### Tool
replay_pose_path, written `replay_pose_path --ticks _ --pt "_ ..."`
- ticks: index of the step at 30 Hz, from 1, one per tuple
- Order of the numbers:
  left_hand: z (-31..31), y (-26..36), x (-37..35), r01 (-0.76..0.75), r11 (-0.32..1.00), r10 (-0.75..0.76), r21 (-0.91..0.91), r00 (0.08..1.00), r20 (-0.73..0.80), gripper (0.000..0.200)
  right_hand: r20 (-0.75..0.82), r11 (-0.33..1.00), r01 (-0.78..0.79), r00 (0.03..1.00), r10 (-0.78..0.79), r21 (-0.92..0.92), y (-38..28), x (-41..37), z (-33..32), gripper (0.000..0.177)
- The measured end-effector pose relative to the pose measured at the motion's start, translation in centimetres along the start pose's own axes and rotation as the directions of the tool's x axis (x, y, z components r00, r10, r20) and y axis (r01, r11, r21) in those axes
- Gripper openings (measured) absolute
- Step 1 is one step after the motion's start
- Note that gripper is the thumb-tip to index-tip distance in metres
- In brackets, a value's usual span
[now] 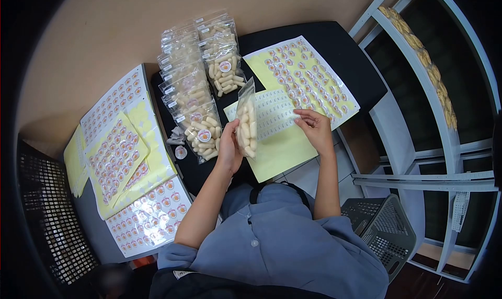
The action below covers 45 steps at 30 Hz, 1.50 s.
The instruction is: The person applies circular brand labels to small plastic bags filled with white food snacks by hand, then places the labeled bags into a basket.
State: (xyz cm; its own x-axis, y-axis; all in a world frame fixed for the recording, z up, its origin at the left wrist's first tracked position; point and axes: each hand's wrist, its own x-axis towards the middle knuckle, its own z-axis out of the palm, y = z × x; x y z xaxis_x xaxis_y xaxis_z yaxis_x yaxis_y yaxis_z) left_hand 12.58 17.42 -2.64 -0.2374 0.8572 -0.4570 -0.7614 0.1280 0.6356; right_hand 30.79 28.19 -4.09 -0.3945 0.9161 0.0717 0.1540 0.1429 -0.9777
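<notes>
My left hand [230, 147] is closed around the side of a clear plastic bag [247, 124] of cream-coloured, finger-shaped pieces, held upright and seen nearly edge-on. Beneath and to the right of the bag lies a sheet of small white labels [274, 111] on yellow backing. My right hand [316, 129] is at this sheet's right edge, thumb and forefinger pinched together; whatever is between the fingertips is too small to make out. Filled bags [201, 134] lie overlapping in two rows behind my left hand, with round stickers and small white labels on them.
A sheet of round stickers [308, 77] lies at the back right of the black table [334, 40]. More sticker sheets [117, 158] are stacked at left. A loose round sticker [180, 152] sits near the bags. Dark basket [52, 210] left; grey basket [387, 226] and white shelving [439, 90] right.
</notes>
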Motion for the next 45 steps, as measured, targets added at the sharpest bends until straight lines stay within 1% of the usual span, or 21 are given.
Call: replay_pose_path --ticks 4,9,11,14,15,16,17,18,19,20,21,24,27,29,31,33,35,38,41,43,45 --pt "-0.7 -0.1 0.2 0.02 0.999 -0.022 0.033 0.998 0.052 0.045 -0.002 0.999 -0.022 1.0 0.021 -0.044 -0.2 -0.1 0.0 0.016" --pt "-0.7 -0.2 0.2 0.015 0.999 -0.017 0.029 0.997 0.071 0.045 -0.006 0.995 0.0 1.0 0.0 -0.101 0.5 0.1 -0.2 0.008" --pt "-1.3 -0.7 0.8 0.013 1.0 -0.014 0.014 0.998 0.066 0.044 -0.091 0.941 0.225 0.963 -0.254 -0.251 0.3 0.2 0.0 0.006" --pt "-1.8 -0.9 1.4 -0.068 0.998 0.066 0.02 0.996 0.053 0.034 -0.141 0.943 0.208 0.958 -0.251 -0.261 0.0 0.3 -0.2 0.005" --pt "-1.4 -0.7 0.9 -0.148 0.986 0.141 0.074 0.985 0.098 0.03 -0.14 0.942 0.21 0.957 -0.252 -0.262 -0.1 0.3 -0.2 0.005" --pt "-0.8 -0.4 0.5 -0.23 0.965 0.212 0.125 0.966 0.146 0.027 -0.165 0.967 0.202 0.96 -0.227 -0.157 -0.3 0.3 -0.1 0.006" --pt "-0.5 -0.6 0.4 -0.232 0.965 0.213 0.125 0.966 0.146 0.027 -0.186 0.98 0.194 0.962 -0.2 -0.049 -0.5 0.3 0.1 0.008" --pt "-0.1 -0.9 0.3 -0.353 0.916 0.326 0.19 0.932 0.159 0.028 -0.185 0.98 0.195 0.962 -0.201 -0.049 -1.0 0.2 0.3 0.008" --pt "0.1 -1.1 0.3 -0.465 0.849 0.432 0.252 0.884 0.179 0.03 -0.189 0.976 0.217 0.96 -0.206 0.038 -1.9 0.1 0.5 0.009" --pt "-0.2 -1.0 0.3 -0.486 0.82 0.423 0.302 0.871 0.251 0.036 -0.194 0.964 0.236 0.958 -0.209 0.126 -2.8 -0.1 0.8 0.01" --pt "-0.2 -1.1 0.2 -0.486 0.82 0.424 0.302 0.871 0.25 0.036 -0.194 0.964 0.236 0.958 -0.209 0.126 -3.6 -0.3 0.9 0.01" --pt "0.3 -1.1 -0.4 -0.516 0.785 0.38 0.344 0.839 0.39 0.039 -0.16 0.961 0.225 0.967 -0.2 0.159 -5.8 -1.0 1.7 0.009" --pt "0.2 -1.4 -0.3 -0.508 0.781 0.357 0.364 0.841 0.407 0.037 -0.11 0.955 0.203 0.977 -0.183 0.215 -6.6 -1.5 3.0 0.006" --pt "0.6 -1.1 -0.6 -0.5 0.783 0.348 0.369 0.845 0.405 0.036 -0.006 0.952 0.284 0.959 -0.285 0.117 -6.5 -1.5 3.7 0.006" --pt "0.8 -1.1 -0.8 -0.491 0.786 0.34 0.376 0.851 0.401 0.034 0.025 0.951 0.293 0.954 -0.297 0.101 -6.6 -1.6 4.3 0.008" --pt "0.8 -1.1 -0.9 -0.472 0.801 0.298 0.367 0.848 0.438 0.031 0.089 0.938 0.346 0.935 -0.343 -0.02 -6.9 -1.7 4.6 0.009" --pt "0.4 -1.5 -0.6 -0.47 0.804 0.303 0.364 0.851 0.43 0.027 0.096 0.942 0.336 0.938 -0.334 -0.01 -7.1 -1.8 4.9 0.008" --pt "-0.3 -1.5 -0.2 -0.467 0.756 0.271 0.458 0.861 0.43 0.023 0.122 0.944 0.321 0.943 -0.311 -0.074 -7.5 -2.0 5.0 0.009" --pt "-0.4 -1.8 0.0 -0.487 0.723 0.304 0.49 0.861 0.407 0.021 0.147 0.945 0.313 0.943 -0.299 -0.09 -7.7 -2.1 5.3 0.011" --pt "-0.1 -2.0 0.0 -0.572 0.682 0.409 0.456 0.815 0.41 0.023 0.169 0.936 0.33 0.936 -0.308 -0.121 -7.9 -2.2 5.6 0.015" --pt "0.1 -2.1 0.1 -0.613 0.635 0.44 0.47 0.787 0.433 0.024 0.137 0.95 0.3 0.948 -0.286 -0.091 -7.9 -2.4 6.2 0.021"
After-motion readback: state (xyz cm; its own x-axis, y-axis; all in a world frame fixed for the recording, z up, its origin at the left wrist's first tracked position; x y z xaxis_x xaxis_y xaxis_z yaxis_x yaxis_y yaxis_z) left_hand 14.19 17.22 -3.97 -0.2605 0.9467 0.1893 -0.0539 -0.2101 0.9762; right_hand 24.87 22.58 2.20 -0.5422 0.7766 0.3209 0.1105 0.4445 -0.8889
